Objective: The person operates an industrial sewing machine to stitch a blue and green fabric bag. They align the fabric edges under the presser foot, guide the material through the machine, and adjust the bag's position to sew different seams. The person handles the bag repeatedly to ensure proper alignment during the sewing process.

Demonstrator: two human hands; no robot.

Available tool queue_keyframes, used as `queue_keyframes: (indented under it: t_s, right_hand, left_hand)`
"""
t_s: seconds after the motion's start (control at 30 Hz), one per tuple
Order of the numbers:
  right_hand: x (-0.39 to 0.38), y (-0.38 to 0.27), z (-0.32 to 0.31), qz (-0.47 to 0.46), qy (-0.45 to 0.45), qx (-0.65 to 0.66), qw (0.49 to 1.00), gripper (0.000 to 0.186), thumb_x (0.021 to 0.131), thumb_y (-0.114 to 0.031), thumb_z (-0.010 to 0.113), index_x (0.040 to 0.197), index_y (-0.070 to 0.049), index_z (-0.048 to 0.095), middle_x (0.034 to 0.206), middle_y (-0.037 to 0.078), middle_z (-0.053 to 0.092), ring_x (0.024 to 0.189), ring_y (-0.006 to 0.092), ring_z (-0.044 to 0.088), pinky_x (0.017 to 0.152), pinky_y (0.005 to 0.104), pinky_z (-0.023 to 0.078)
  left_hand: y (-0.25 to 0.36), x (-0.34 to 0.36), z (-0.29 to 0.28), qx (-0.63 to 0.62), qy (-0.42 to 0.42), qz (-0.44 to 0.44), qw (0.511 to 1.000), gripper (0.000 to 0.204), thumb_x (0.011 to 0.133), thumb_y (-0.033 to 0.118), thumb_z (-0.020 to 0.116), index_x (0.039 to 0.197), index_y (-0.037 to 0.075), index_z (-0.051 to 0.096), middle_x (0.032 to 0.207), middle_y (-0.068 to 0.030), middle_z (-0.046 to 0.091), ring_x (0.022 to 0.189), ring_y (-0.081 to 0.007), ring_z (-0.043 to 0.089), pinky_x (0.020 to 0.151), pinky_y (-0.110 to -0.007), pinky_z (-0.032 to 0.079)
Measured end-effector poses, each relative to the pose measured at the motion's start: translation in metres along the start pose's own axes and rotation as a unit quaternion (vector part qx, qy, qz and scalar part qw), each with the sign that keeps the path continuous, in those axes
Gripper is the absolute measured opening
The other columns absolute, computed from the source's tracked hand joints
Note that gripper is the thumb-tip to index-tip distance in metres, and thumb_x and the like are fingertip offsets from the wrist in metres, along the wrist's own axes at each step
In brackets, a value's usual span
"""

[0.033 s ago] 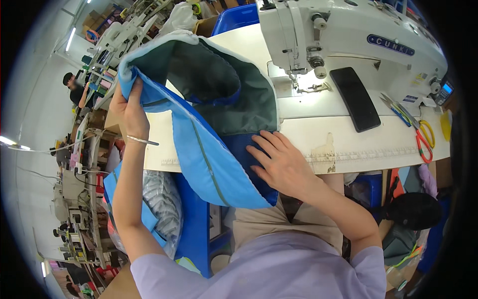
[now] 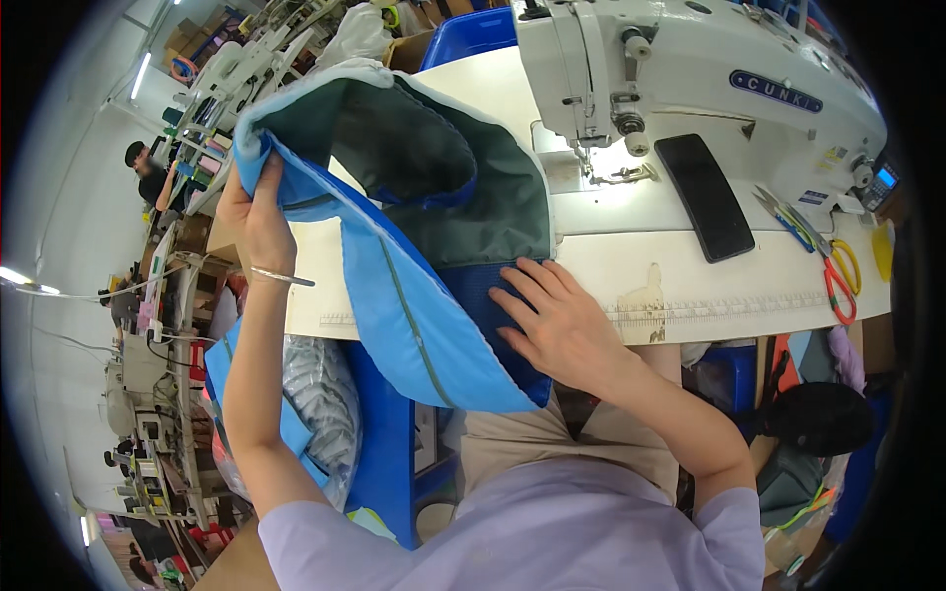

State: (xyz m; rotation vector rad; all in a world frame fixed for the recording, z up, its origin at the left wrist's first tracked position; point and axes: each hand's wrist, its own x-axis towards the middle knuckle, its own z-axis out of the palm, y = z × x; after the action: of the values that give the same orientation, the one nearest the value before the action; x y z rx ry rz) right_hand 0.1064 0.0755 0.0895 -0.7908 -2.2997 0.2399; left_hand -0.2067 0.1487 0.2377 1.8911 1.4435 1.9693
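A large sewn fabric piece (image 2: 409, 325), light blue outside with a dark green lining and a navy mesh panel, stands curved open over the table's front edge. White edging runs along its far rim, and a green strip runs down the blue side. My left hand (image 2: 260, 212) pinches its raised upper left edge between thumb and fingers. On the navy panel at its lower right, my right hand (image 2: 562, 320) lies with fingers stretched and spread, pressing on the cloth. The needle area of a white sewing machine (image 2: 680, 74) is beyond my right hand, apart from the fabric.
On the white table (image 2: 591, 261) lie a black phone (image 2: 704, 197) and, farther right, scissors (image 2: 838, 281) beside a small blue-handled tool. A blue bin (image 2: 468, 39) stands behind the table. Below left is a clear plastic bag (image 2: 320, 414). Another person (image 2: 150, 182) sits far left.
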Motion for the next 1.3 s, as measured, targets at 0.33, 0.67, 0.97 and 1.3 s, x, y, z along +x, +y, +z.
queue_keyframes:
  t_s: [0.33,0.67,0.97,1.3]
  right_hand:
    - [0.002,-0.001,0.000,-0.003,-0.003,-0.011,1.000,0.043,0.089,-0.026,0.072,0.123,0.000,0.067,0.131,0.019,0.062,0.130,0.0348,0.052,0.113,0.0465,0.039]
    - [0.001,-0.002,0.000,-0.003,-0.001,-0.012,1.000,0.043,0.089,-0.025,0.072,0.124,0.000,0.066,0.131,0.018,0.062,0.129,0.0343,0.053,0.113,0.0464,0.039]
    - [0.001,-0.001,0.001,-0.002,0.006,-0.011,1.000,0.044,0.087,-0.024,0.073,0.124,-0.001,0.066,0.131,0.018,0.061,0.128,0.0346,0.053,0.112,0.0467,0.040]
    - [0.006,-0.001,0.010,0.019,0.002,-0.065,0.998,0.042,0.091,-0.023,0.070,0.128,-0.003,0.065,0.136,0.016,0.060,0.134,0.0322,0.051,0.115,0.0466,0.037]
  left_hand:
    - [0.007,0.000,0.001,-0.014,-0.001,-0.001,1.000,0.019,0.094,0.004,0.072,0.112,-0.002,0.075,0.100,-0.0005,0.072,0.089,-0.0066,0.061,0.085,-0.022,0.048]
    - [-0.009,0.007,0.008,0.007,-0.033,0.033,0.999,0.018,0.096,0.009,0.071,0.112,0.000,0.073,0.092,0.0045,0.064,0.083,-0.0044,0.053,0.076,-0.020,0.042]
    - [-0.005,0.002,-0.001,0.012,-0.016,0.013,1.000,0.021,0.092,0.003,0.073,0.112,-0.002,0.075,0.103,-0.0018,0.073,0.094,-0.0082,0.062,0.088,-0.025,0.048]
    - [0.011,-0.013,-0.028,0.036,-0.035,0.007,0.999,0.021,0.092,0.001,0.072,0.112,-0.004,0.075,0.101,-0.0030,0.073,0.091,-0.0086,0.063,0.086,-0.024,0.049]
